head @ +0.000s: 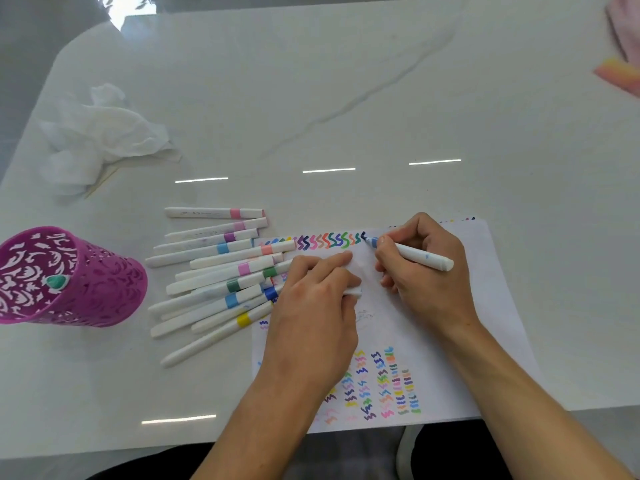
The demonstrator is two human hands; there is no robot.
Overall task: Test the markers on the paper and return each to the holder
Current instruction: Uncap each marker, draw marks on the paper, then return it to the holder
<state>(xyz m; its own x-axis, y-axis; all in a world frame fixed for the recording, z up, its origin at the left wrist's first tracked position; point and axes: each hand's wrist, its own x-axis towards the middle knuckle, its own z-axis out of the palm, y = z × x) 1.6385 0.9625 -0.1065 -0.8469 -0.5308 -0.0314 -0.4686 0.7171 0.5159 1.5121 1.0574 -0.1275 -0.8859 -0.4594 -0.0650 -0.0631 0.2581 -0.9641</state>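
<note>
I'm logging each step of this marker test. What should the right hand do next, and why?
Probably draw the tip down to finish the squiggle: the right hand holds the blue marker tip-down on the paper at the top row's end, where the last mark looks short.

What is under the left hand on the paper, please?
The left hand rests on the paper, holding a small white piece, probably a cap. It covers the ends of several markers and some scribbles; the rest is hidden.

Bright, strip-light glare on table [381,98], edges warped, soft focus
</note>
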